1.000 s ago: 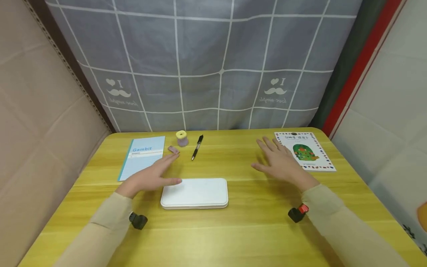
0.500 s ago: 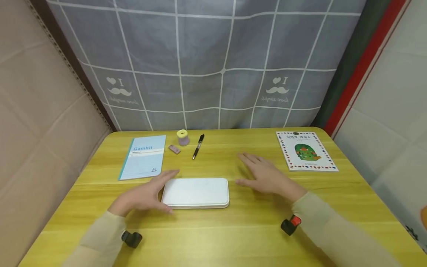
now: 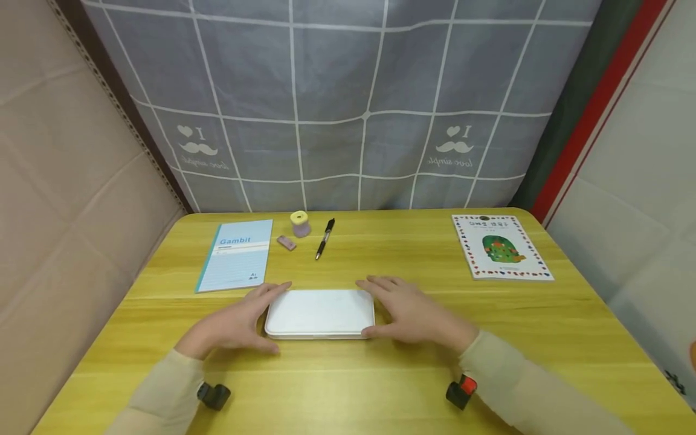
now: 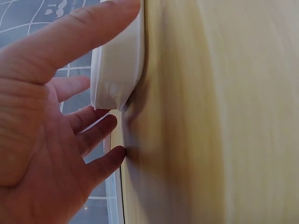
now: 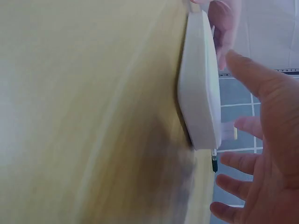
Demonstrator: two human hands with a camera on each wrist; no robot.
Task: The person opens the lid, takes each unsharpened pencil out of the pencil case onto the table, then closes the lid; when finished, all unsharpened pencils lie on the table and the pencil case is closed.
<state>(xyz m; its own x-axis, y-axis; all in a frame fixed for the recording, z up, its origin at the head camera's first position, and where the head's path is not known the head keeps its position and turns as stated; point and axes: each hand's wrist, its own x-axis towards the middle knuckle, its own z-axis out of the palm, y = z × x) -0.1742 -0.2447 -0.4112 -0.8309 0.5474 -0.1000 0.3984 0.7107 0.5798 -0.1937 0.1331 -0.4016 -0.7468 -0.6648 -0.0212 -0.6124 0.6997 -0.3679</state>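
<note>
A flat white case with rounded corners lies on the yellow wooden table, long side across. At its left end is my left hand, thumb toward the front edge and fingers toward the back one. My right hand flanks the right end, its thumb by the front corner and its fingers by the back corner. In the left wrist view the fingers are spread around the end of the case. The right wrist view shows a gap between the right palm and the case; fingertip contact is unclear.
Behind the case lie a pale blue notebook, a small pinkish eraser, a yellow-topped lilac spool-shaped object and a black pen. A white booklet lies back right. A grey grid curtain hangs behind the table.
My left hand has come back from beside the eraser to the case's left end. From near the booklet, the right hand has moved left to the case's right end. The case stays put.
</note>
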